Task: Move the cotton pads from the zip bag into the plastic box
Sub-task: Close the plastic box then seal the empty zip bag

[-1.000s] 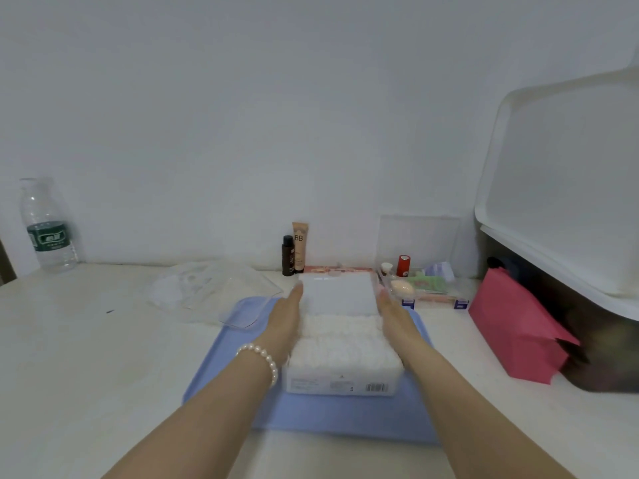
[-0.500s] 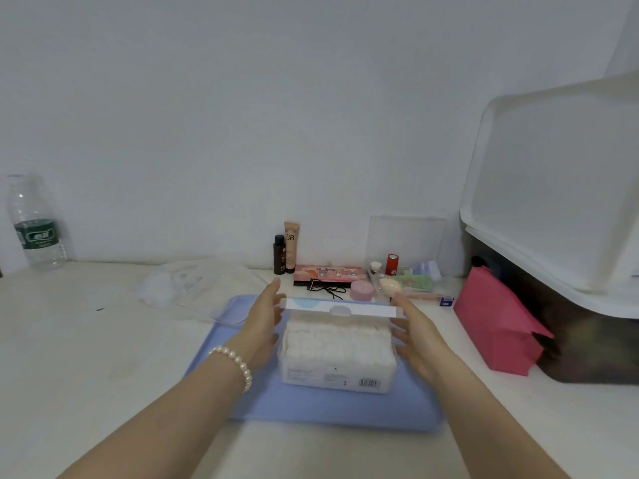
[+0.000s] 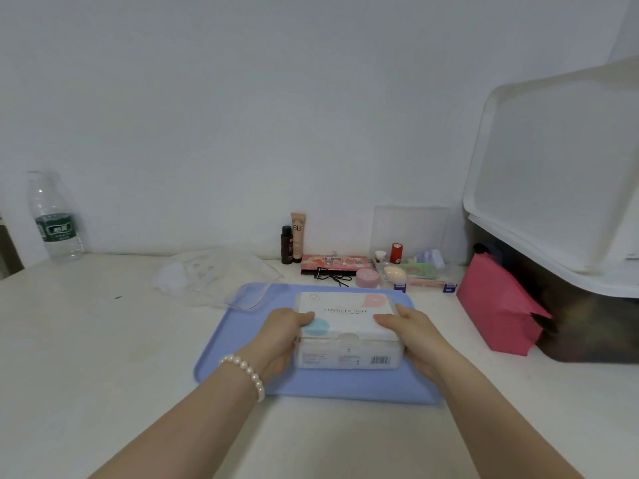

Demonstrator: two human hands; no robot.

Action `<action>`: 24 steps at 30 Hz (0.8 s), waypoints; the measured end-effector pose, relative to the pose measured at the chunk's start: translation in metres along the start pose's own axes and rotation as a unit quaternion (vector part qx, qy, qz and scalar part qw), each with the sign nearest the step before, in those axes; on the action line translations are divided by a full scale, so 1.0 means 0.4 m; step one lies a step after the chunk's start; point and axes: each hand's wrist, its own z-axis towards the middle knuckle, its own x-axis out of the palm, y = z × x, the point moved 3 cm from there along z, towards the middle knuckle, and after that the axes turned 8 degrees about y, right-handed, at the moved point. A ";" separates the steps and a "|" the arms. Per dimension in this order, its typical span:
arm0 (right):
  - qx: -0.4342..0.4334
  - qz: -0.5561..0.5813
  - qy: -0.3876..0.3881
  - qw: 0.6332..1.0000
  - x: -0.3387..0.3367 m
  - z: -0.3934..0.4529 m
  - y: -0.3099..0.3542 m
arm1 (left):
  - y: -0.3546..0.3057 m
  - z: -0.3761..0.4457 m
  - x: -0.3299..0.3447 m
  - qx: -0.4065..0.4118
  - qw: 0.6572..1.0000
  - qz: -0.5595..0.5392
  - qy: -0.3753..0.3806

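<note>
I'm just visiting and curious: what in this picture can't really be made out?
- Cotton pads: hidden by the shut lid of the plastic box; only a white blur shows through its front wall.
- Fingers of the left hand and right hand: mostly hidden behind the box's sides.
- Zip bag: clear and crumpled; contents can't be told.
- Box's front label: too small to read.

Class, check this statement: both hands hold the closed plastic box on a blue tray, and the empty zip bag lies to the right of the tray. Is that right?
Not quite. In the head view the left hand and right hand do hold the closed plastic box on the blue tray, but the zip bag lies to the left of the tray, not the right.
</note>
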 end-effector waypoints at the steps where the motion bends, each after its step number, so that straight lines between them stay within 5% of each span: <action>1: 0.001 0.001 0.001 1.000 0.001 0.003 -0.003 | 0.003 0.004 -0.002 0.004 1.000 -0.004 -0.006; 11: 0.013 0.068 0.032 0.997 -0.006 0.016 -0.018 | 0.006 -0.002 -0.001 0.040 0.999 0.007 -0.019; 18: -0.004 0.005 -0.005 1.000 0.001 0.015 -0.015 | 0.018 -0.005 -0.003 0.073 0.994 0.063 -0.044; 22: -0.001 -0.218 -0.026 0.976 0.026 0.003 -0.005 | 0.012 -0.004 -0.002 0.075 0.986 0.137 -0.064; 24: -0.024 -0.462 -0.064 0.884 0.041 -0.008 -0.003 | 0.006 -0.015 0.001 0.078 0.975 0.198 -0.056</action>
